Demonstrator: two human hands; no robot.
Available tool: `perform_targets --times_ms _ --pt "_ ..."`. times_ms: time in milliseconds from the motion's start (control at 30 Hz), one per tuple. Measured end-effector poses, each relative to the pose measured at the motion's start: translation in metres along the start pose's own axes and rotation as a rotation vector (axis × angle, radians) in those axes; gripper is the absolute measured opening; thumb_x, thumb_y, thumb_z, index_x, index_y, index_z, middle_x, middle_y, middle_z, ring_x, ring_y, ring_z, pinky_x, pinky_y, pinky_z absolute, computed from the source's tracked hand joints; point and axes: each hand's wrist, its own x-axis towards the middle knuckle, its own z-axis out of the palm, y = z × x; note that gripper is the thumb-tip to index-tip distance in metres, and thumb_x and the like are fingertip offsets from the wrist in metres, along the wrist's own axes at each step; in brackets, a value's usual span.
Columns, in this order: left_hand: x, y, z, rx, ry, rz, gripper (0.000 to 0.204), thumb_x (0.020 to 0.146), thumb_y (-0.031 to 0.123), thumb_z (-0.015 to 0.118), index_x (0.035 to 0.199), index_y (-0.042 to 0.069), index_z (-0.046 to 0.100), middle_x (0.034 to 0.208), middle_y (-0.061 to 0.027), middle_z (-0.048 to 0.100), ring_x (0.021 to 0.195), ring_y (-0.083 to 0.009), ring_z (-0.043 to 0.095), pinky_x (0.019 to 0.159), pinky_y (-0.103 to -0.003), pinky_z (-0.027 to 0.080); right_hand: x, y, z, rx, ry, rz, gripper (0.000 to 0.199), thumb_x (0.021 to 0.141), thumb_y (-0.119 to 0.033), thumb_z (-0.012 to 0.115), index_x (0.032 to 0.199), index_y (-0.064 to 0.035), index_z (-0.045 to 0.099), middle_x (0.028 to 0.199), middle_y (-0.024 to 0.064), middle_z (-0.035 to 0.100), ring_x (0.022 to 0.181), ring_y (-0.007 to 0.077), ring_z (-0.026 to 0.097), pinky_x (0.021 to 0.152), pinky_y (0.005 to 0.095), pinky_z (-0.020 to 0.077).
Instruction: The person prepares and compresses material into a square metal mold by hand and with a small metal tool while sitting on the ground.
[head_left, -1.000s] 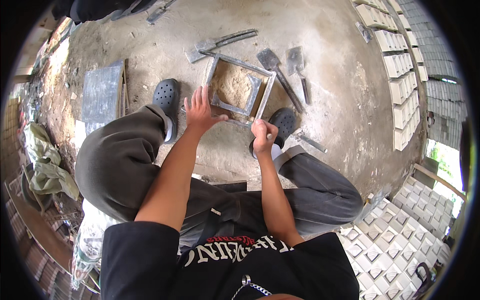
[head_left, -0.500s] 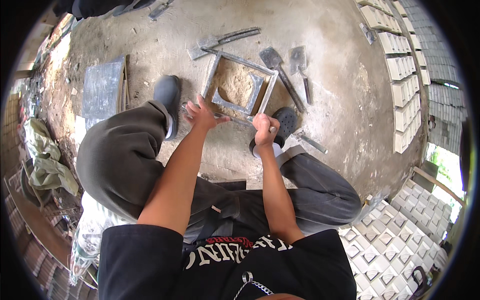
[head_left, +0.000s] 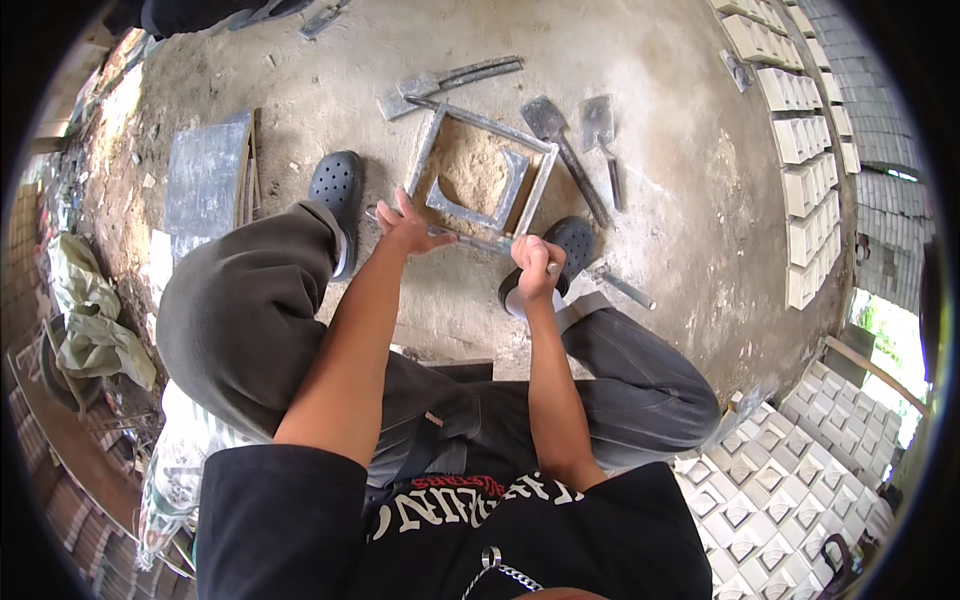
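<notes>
A square metal mould frame [head_left: 548,180] lies on the floor in front of me, with pale powdery material [head_left: 473,160] in it. Inside sits a grey insert [head_left: 470,214] with a curved inner edge. My left hand [head_left: 407,232] is at the frame's near left corner, fingers spread over the metal bar [head_left: 468,239] along the near side. At the near right corner, my right hand [head_left: 537,265] is closed in a fist round a rod, whose rounded end pokes out; whether it belongs to that bar is hidden.
Trowels [head_left: 545,118] and another flat-bladed tool [head_left: 598,125] lie beyond the frame. A short bar [head_left: 627,287] lies near my right shoe [head_left: 572,248]. Dark flat boards [head_left: 207,175] are at left; pale moulded blocks [head_left: 802,138] stand in rows at right.
My right hand has shifted slightly right and down, still closed. My left hand has barely moved. My left shoe, blurred before, now shows sharply.
</notes>
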Motion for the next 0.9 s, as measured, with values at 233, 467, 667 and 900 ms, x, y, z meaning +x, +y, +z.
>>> perform_targets --times_ms 233,467,667,900 --pt "0.014 -0.012 0.011 -0.056 0.033 -0.029 0.148 0.054 0.078 0.067 0.138 0.002 -0.028 0.139 -0.0426 -0.016 0.133 -0.0556 -0.011 0.109 -0.057 0.007 -0.002 0.007 0.007 -0.198 -0.158 0.026 0.034 0.082 -0.008 0.047 0.051 -0.0015 0.033 0.048 -0.0006 0.034 0.042 0.0093 0.031 0.043 0.0295 0.0217" --pt "-0.006 0.004 -0.001 -0.001 -0.037 0.032 0.148 0.055 0.078 0.067 0.137 0.001 -0.029 0.14 -0.0418 -0.017 0.133 -0.0544 -0.012 0.11 -0.055 0.006 -0.006 0.007 -0.002 -0.261 -0.08 -0.025 0.034 0.082 -0.012 0.046 0.053 -0.0021 0.032 0.048 0.0001 0.033 0.044 0.0091 0.03 0.043 0.0297 0.0212" --pt "0.012 0.0 0.004 0.007 -0.018 -0.037 0.147 0.056 0.079 0.065 0.137 -0.003 -0.027 0.138 -0.0442 -0.019 0.133 -0.0548 -0.012 0.111 -0.053 0.005 -0.013 -0.01 0.005 -0.345 -0.202 -0.174 0.025 0.077 -0.006 0.048 0.055 0.0009 0.038 0.05 0.0067 0.037 0.045 0.0169 0.037 0.048 0.0321 0.0293" --pt "-0.025 0.02 -0.011 0.08 -0.02 -0.002 0.133 0.061 0.087 0.049 0.139 -0.014 0.012 0.146 -0.032 -0.018 0.13 -0.0603 -0.009 0.109 -0.056 0.008 -0.03 -0.023 0.011 -0.538 -0.336 -0.269 0.02 0.072 -0.002 0.051 0.055 0.0003 0.042 0.052 0.0121 0.039 0.047 0.0296 0.039 0.051 0.0366 0.0327"
